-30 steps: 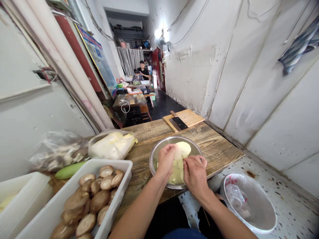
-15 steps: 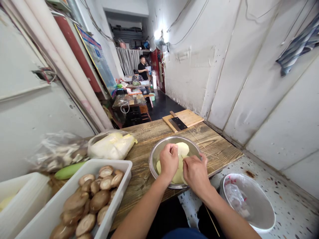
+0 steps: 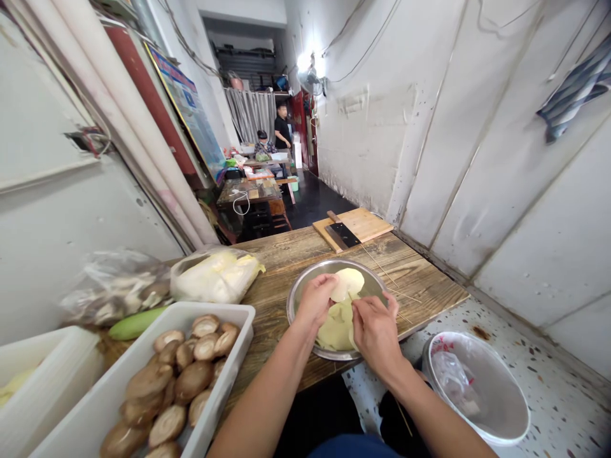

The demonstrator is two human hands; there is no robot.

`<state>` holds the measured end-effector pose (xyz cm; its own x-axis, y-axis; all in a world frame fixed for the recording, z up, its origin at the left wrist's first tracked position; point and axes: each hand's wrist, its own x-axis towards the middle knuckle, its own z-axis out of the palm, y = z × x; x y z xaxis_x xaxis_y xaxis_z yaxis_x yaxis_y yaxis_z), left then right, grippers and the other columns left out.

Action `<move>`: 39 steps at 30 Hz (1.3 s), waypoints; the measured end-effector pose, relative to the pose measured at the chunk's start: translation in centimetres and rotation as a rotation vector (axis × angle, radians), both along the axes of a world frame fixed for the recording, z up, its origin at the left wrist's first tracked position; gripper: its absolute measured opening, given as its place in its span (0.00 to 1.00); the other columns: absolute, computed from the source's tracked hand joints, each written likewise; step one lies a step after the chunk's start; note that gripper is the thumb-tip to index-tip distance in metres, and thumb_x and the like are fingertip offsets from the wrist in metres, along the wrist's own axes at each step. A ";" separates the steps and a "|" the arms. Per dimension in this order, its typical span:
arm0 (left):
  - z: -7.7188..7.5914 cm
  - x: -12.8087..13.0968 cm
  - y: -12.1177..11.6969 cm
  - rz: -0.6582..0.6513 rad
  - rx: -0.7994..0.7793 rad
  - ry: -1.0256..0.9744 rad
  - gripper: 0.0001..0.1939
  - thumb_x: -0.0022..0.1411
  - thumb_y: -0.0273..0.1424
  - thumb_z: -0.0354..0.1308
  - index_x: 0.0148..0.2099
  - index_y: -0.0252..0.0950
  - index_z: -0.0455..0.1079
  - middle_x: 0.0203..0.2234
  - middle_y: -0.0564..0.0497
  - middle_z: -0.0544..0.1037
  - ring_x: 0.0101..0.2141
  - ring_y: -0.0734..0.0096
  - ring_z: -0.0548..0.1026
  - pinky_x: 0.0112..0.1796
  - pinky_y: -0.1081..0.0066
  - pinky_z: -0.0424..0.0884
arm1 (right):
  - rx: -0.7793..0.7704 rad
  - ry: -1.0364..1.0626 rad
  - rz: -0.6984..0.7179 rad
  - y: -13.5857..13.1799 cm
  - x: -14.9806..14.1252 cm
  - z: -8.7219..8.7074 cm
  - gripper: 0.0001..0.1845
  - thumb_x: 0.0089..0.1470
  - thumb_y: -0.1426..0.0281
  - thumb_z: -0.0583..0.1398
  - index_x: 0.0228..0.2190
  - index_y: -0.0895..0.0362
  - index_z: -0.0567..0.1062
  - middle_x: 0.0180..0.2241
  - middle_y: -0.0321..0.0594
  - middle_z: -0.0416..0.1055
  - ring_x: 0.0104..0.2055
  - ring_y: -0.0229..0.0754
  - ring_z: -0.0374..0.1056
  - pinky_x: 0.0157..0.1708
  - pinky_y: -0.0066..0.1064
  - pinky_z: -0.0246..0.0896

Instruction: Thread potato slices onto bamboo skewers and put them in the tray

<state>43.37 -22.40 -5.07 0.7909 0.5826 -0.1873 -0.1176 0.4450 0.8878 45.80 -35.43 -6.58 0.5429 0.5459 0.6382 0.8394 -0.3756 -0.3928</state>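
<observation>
A round metal bowl (image 3: pixel 305 283) stands on the wooden table (image 3: pixel 277 267) and holds several pale yellow potato slices (image 3: pixel 340 327). My left hand (image 3: pixel 316 299) is inside the bowl, fingers pinched on one round slice (image 3: pixel 348 283) lifted above the rest. My right hand (image 3: pixel 375 331) is closed on a thin bamboo skewer (image 3: pixel 352 300), whose tip points at that slice. Both hands are close together over the bowl.
A white tray of brown mushrooms (image 3: pixel 167 388) sits at the left, with bagged vegetables (image 3: pixel 214 277) and a green cob (image 3: pixel 136 323) behind. A cutting board with a cleaver (image 3: pixel 344 234) lies at the far end. Loose skewers (image 3: pixel 382 267) lie on the table. A lined bin (image 3: pixel 477 388) stands at the right. Two people are far down the corridor.
My left hand has shifted within the bowl and raised one slice toward the skewer. A person in the far corridor has stood up and moved.
</observation>
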 end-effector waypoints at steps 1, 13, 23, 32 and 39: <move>0.2 0.0 0.0 -0.007 -0.013 -0.007 0.12 0.38 0.33 0.64 0.27 0.33 0.69 0.18 0.53 0.73 0.20 0.75 0.69 0.24 0.73 0.66 | 0.012 0.000 -0.001 0.0 0.1 0.0 0.13 0.53 0.80 0.51 0.22 0.57 0.69 0.22 0.36 0.71 0.32 0.40 0.68 0.53 0.44 0.41; 0.1 0.5 -1.0 0.122 -0.035 -0.034 0.15 0.39 0.36 0.63 0.29 0.32 0.69 0.20 0.51 0.74 0.22 0.72 0.72 0.25 0.72 0.67 | 0.054 -0.003 0.048 -0.7 0.0 -0.6 0.13 0.54 0.80 0.50 0.27 0.56 0.71 0.20 0.34 0.70 0.34 0.41 0.68 0.52 0.41 0.45; 0.6 -0.3 -0.6 0.022 0.096 -0.028 0.12 0.42 0.35 0.63 0.28 0.33 0.70 0.19 0.53 0.73 0.19 0.77 0.68 0.22 0.76 0.62 | 0.039 -0.027 0.013 -0.8 0.0 -0.4 0.12 0.56 0.78 0.49 0.28 0.57 0.71 0.22 0.36 0.68 0.29 0.39 0.65 0.50 0.42 0.47; 0.2 -0.1 -0.6 -0.011 0.080 -0.029 0.11 0.40 0.35 0.64 0.26 0.33 0.70 0.19 0.54 0.71 0.19 0.78 0.67 0.22 0.77 0.61 | 0.039 0.000 -0.016 -0.6 0.4 -0.3 0.14 0.56 0.79 0.50 0.24 0.57 0.70 0.20 0.34 0.69 0.28 0.39 0.67 0.49 0.39 0.47; 0.0 0.4 0.2 -0.029 0.017 -0.012 0.09 0.41 0.32 0.64 0.26 0.33 0.70 0.19 0.54 0.72 0.20 0.77 0.67 0.22 0.77 0.62 | -0.046 0.032 -0.037 0.2 1.5 0.2 0.14 0.58 0.75 0.51 0.25 0.57 0.73 0.24 0.38 0.75 0.35 0.42 0.70 0.52 0.44 0.43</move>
<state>43.80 -22.21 -5.11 0.8096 0.5626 -0.1677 -0.1159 0.4332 0.8938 47.33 -35.26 -6.41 0.5830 0.5532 0.5950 0.8119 -0.4242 -0.4010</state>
